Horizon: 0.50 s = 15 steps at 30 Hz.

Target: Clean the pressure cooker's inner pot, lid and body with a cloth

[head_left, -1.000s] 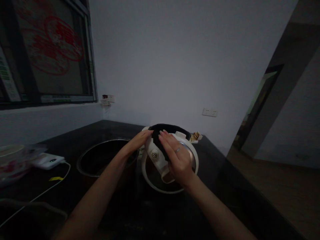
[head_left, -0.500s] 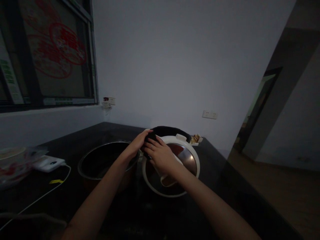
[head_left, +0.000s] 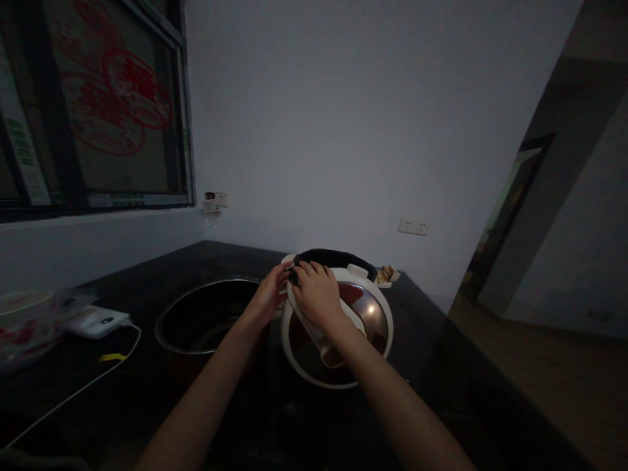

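Both hands meet at the upper left of a round glass lid with a white rim and a pale handle bar. A small black item shows between the fingertips; its kind is too dark to tell. My left hand is closed, fingers curled at the item's left side. From above, my right hand wraps its bent fingers over the item and covers most of it; a ring is on one finger. The lid leans in front of a black pot. To the left, an open dark inner pot stands beside my left forearm.
The dark countertop carries everything. At left are a bowl in a plastic bag, a white device with a cable, and a yellow tag. A small box-like object lies behind the lid. Sockets sit on the wall.
My right hand has drawn its fingers in and turned over the black item, which shows less now. My left hand has shifted slightly down, its fingers more curled. Lid and pots stay put.
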Tool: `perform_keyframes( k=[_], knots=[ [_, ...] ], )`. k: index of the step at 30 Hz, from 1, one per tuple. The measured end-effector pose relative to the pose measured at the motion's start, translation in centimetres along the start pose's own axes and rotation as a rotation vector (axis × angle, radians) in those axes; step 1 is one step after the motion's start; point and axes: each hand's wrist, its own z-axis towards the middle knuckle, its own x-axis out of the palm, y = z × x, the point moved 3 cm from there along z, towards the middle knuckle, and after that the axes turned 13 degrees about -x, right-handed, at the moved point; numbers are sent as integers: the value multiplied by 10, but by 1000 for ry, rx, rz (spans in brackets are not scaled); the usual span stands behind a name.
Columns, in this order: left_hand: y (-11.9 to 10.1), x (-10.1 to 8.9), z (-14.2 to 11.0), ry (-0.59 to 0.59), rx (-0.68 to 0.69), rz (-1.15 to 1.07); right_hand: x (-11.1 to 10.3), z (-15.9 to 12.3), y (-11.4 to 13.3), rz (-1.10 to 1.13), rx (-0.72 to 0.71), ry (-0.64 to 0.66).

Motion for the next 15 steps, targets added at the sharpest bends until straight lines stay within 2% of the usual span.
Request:
perform_keyframes(
  k=[2,5,10,12,15],
  knots=[
    [1,-3,-1,-8,-10,-33,1,1,7,-15,-98,22],
    [2,-7,3,-30,6,-48,0,-2,14,-40,-347,79],
    [2,-5,10,-46,102,33,-8,-13,9,21,-611,123],
    [-2,-1,11,-30,144,114,-11,-17,6,65,-665,131],
    [-8,6,10,5,185,255,-12,-24,1,130,-669,139]
  ],
)
